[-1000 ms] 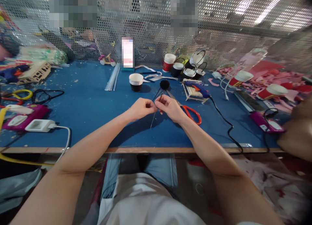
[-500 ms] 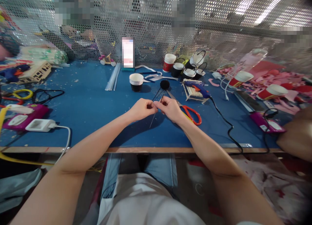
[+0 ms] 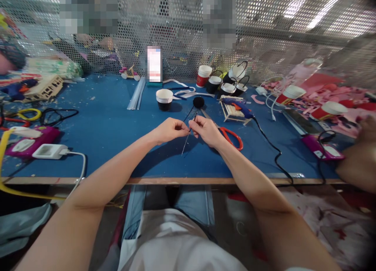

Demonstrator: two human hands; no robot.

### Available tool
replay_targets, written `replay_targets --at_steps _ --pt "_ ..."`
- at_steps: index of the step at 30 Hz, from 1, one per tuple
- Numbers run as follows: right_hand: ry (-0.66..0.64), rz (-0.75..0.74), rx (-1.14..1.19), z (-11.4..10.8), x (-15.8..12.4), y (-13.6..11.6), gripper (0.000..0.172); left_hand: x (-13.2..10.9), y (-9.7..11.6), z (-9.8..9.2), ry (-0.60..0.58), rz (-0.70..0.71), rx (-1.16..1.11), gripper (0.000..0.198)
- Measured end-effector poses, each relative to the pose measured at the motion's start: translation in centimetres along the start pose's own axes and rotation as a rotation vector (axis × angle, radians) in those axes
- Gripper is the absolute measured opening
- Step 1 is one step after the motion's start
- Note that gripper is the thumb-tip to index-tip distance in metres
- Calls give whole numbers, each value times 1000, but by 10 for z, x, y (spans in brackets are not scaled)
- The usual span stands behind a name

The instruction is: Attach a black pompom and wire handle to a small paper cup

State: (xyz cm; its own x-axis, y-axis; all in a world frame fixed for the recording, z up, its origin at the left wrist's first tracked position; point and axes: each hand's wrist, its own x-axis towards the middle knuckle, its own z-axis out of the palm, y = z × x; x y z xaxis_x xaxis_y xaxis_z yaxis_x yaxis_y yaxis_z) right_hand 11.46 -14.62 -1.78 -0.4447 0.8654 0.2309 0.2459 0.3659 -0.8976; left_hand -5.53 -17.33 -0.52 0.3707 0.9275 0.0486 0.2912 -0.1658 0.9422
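In the head view my left hand and my right hand are close together over the table, both closed with a pinch. Between their fingertips is a thin wire-like strand, dark higher up and shinier at its loose lower end. Just beyond the fingers lies a round black disc, with thin dark lines running from it toward my hands. Scissors with red handles lie beside my right hand, partly covered by it. Farther back on the left stands a paper cup with a black lower part.
Several cups with black looped handles stand at the back. A glue gun rests on a small wooden rack, its cord trailing right. Purple power strips flank me. Another person's arm is at the right edge.
My fingertips have parted slightly, and more of the strand shows between and below them. The other person's hand at the right has come further into view.
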Motion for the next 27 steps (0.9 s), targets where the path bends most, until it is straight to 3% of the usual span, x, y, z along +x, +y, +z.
replay_targets --at_steps 8,22,27 --pt "62 -18 -160 1 -1 -5 39 -1 2 1 62 62 145 16" --pt "163 -92 -282 3 0 -4 33 -3 5 9 98 -1 25 13" --pt "67 -52 -124 3 -1 -4 35 -3 6 8 74 -27 -65 15"
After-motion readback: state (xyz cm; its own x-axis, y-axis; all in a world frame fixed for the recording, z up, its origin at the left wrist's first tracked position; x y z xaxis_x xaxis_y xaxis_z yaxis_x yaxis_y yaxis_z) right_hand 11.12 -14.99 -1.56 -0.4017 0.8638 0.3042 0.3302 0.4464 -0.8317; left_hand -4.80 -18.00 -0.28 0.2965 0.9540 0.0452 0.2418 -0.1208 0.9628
